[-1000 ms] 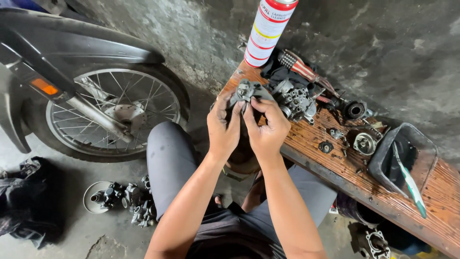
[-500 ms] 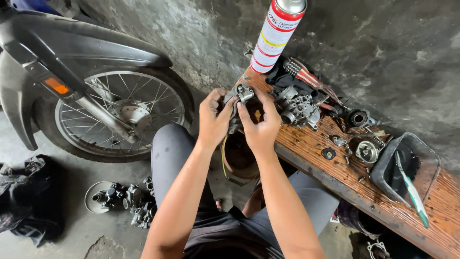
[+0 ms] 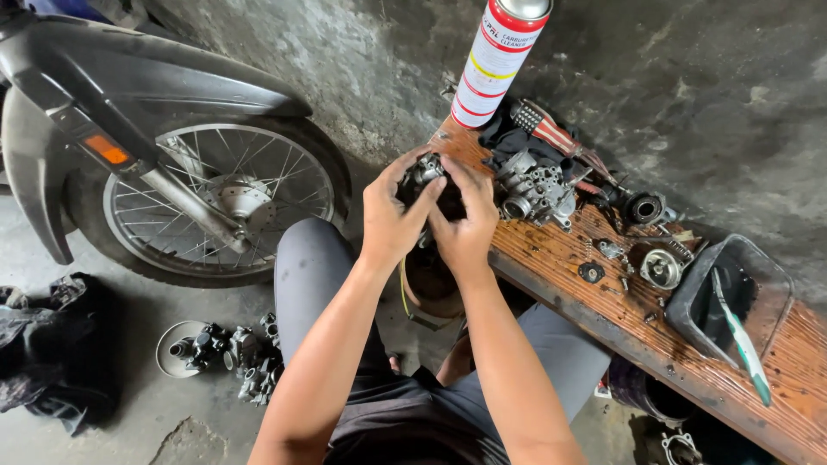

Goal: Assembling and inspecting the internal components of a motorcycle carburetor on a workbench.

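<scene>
Near the centre of the frame, slightly above the middle, your left hand [image 3: 392, 226] and right hand [image 3: 465, 228] close together around a small carburetor part [image 3: 428, 172]. Both grips are wrapped snugly on it, fingers curled over its top and sides, thumbs meeting in front. You hold it in the air just off the near end of the wooden desk [image 3: 603, 301], which runs from the upper centre toward the lower right.

To work it well, keep one hand clamping the body firmly while the other does the turning or pressing, and stay over the desk so any loose piece drops onto wood rather than the floor.

The part is dark grey metal, grimy, with a rounded, lighter metal fitting showing above your fingers; most of it is hidden by your hands.

Just right of your hands lies a larger carburetor body [image 3: 534, 191] on a dark rag. A tall red and white spray can [image 3: 500, 56] stands at the upper centre. A dark plastic tray [image 3: 767, 284] holding a toothbrush [image 3: 739, 331] sits at the right. A motorcycle wheel [image 3: 220, 202] fills the left.
</scene>
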